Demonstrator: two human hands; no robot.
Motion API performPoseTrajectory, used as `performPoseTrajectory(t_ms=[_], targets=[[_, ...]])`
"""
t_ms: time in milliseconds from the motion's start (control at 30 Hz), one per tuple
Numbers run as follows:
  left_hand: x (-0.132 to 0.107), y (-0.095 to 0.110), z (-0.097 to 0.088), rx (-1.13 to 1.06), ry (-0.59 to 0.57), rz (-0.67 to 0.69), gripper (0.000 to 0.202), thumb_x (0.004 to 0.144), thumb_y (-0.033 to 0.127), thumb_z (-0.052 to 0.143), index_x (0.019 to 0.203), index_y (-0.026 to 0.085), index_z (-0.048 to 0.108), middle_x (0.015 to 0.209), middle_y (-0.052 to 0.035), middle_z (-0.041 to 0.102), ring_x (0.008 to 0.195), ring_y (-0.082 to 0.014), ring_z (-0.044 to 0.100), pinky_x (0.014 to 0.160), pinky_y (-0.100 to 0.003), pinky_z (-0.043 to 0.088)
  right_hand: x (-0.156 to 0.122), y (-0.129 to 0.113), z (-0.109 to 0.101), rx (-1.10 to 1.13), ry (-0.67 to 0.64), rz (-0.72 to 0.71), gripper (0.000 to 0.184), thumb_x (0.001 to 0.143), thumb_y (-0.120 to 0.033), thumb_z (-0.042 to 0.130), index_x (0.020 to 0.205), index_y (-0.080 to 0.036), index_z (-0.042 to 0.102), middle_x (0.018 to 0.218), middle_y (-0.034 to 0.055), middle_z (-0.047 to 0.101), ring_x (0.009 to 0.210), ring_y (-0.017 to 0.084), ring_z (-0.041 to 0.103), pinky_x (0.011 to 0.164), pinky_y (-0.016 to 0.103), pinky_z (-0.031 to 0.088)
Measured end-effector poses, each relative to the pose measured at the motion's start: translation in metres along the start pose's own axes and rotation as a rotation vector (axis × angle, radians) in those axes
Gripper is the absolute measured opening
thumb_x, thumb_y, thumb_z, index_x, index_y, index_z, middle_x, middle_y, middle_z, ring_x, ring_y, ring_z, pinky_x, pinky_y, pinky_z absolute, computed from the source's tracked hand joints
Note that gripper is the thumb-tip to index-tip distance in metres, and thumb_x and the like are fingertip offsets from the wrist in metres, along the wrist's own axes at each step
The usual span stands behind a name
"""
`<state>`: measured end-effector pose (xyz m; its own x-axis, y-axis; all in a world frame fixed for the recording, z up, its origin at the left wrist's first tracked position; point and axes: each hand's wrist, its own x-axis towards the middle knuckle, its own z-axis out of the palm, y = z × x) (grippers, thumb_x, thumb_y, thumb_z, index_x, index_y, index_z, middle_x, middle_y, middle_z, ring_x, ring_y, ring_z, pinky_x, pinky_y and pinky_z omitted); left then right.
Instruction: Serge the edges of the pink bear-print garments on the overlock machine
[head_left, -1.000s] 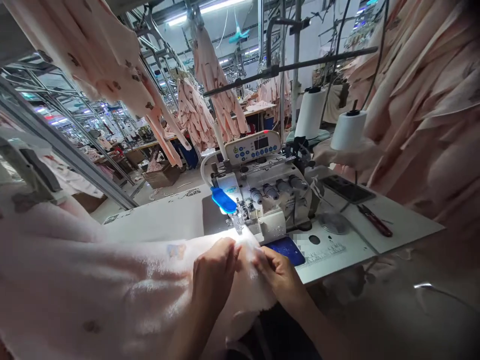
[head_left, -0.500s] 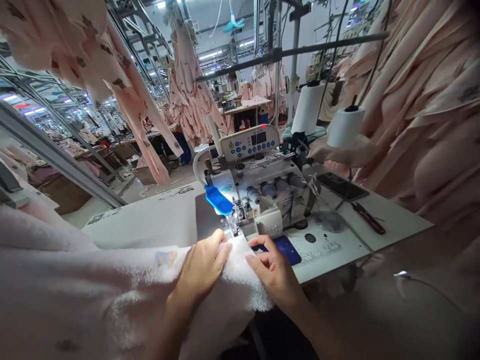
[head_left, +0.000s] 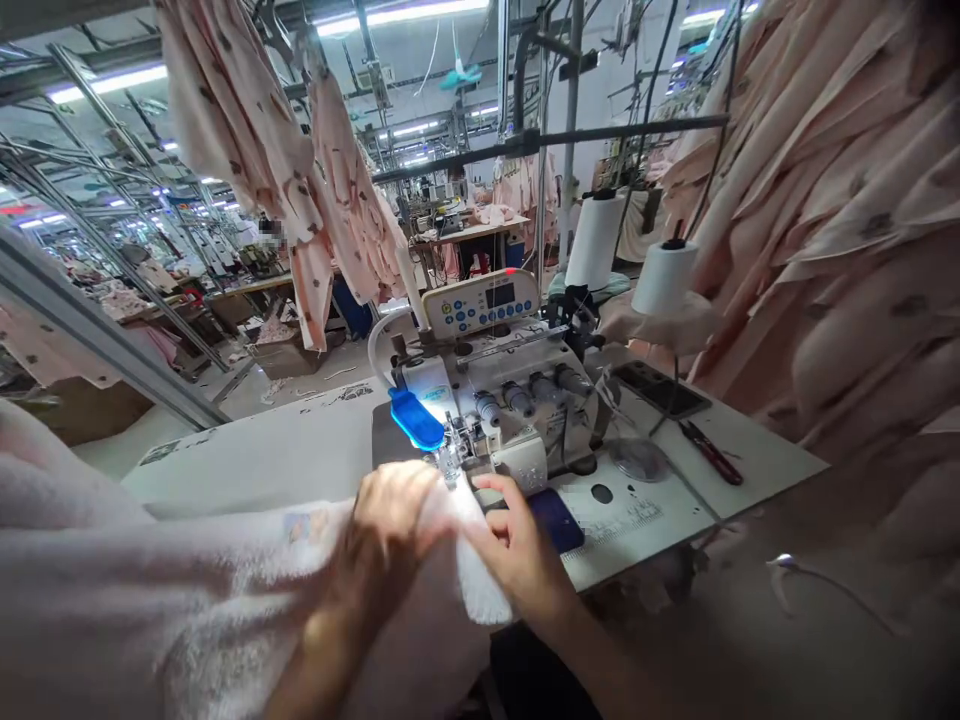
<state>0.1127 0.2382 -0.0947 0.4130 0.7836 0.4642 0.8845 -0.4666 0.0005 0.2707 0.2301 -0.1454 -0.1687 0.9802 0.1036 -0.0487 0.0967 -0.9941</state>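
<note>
Pale pink fluffy fabric (head_left: 255, 555) spreads from the left edge up to the presser foot of an overlock sewing machine (head_left: 517, 380). My left hand (head_left: 386, 515), smeared by motion, is curled over the fabric just left of the foot, with its thumb toward the brightly lit edge. On the other side, my right hand (head_left: 521, 545) pinches the fabric's narrow right edge between thumb and fingers. A folded white strip of it (head_left: 480, 590) hangs below between my hands. The blue guard (head_left: 417, 418) sits above the needle area; the needle itself cannot be made out.
Two white thread cones (head_left: 596, 240) stand behind the machine. On the right of the table (head_left: 630, 520) lie red-handled snips (head_left: 712, 455), a clear round dish (head_left: 637, 459) and a dark blue phone-like item (head_left: 559, 520). Pink garments (head_left: 840, 250) hang at right and left.
My left hand has moved slightly, and the fabric between my hands has turned from a broad fluffy flap to a narrow folded strip. The whole view has shifted a little.
</note>
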Motion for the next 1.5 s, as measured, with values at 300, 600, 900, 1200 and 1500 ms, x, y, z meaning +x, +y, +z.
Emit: performPoseTrajectory(t_ms=[300, 600, 900, 1200, 1500], targets=[[-0.058, 0.041, 0.025, -0.292, 0.267, -0.010, 0.030, 0.083, 0.004, 0.046, 0.103, 0.021, 0.061, 0.087, -0.0033, 0.060, 0.083, -0.0137, 0.056, 0.074, -0.026, 0.047, -0.015, 0.024, -0.001, -0.134, 0.156, -0.222, 0.026, 0.077, -0.028, 0.057, 0.101, -0.018, 0.054, 0.099, 0.0063, 0.055, 0.092, 0.022, 0.052, 0.081, 0.032, 0.044], [-0.077, 0.060, 0.023, -0.257, 0.341, -0.051, 0.035, 0.081, 0.005, 0.054, 0.111, 0.021, 0.059, 0.084, -0.0041, 0.056, 0.079, -0.0137, 0.054, 0.071, -0.026, 0.047, -0.053, 0.000, -0.010, -0.129, -0.135, 0.001, 0.031, 0.085, -0.033, 0.049, 0.061, -0.018, 0.038, 0.062, -0.0040, 0.038, 0.060, 0.012, 0.036, 0.051, 0.022, 0.027], [-0.076, 0.063, 0.006, -0.203, 0.356, 0.056, 0.029, 0.080, 0.007, 0.058, 0.107, 0.016, 0.061, 0.087, -0.0067, 0.058, 0.085, -0.0172, 0.053, 0.077, -0.032, 0.041, -0.061, -0.016, -0.022, 0.231, -0.383, 0.236, 0.019, 0.080, -0.024, 0.043, 0.078, -0.017, 0.061, 0.050, -0.0062, 0.035, 0.041, 0.008, 0.026, 0.040, 0.019, 0.024], [-0.073, 0.062, 0.014, -0.163, 0.368, 0.133, 0.020, 0.082, 0.010, 0.054, 0.101, 0.015, 0.058, 0.087, -0.0066, 0.060, 0.086, -0.0172, 0.054, 0.085, -0.037, 0.041, -0.049, 0.003, -0.029, -0.628, -0.031, -0.695, 0.015, 0.095, -0.022, 0.041, 0.094, -0.022, 0.056, 0.098, 0.0041, 0.058, 0.083, 0.017, 0.056, 0.076, 0.032, 0.046], [-0.067, 0.039, 0.020, 0.051, 0.260, 0.150, 0.038, 0.083, 0.002, 0.042, 0.118, 0.010, 0.054, 0.119, -0.0108, 0.060, 0.123, -0.0225, 0.045, 0.109, -0.042, 0.029, -0.037, 0.009, -0.026, -0.688, 0.017, -0.769, 0.013, 0.095, -0.015, 0.043, 0.096, -0.021, 0.055, 0.092, 0.0015, 0.062, 0.082, 0.016, 0.057, 0.081, 0.032, 0.038]])
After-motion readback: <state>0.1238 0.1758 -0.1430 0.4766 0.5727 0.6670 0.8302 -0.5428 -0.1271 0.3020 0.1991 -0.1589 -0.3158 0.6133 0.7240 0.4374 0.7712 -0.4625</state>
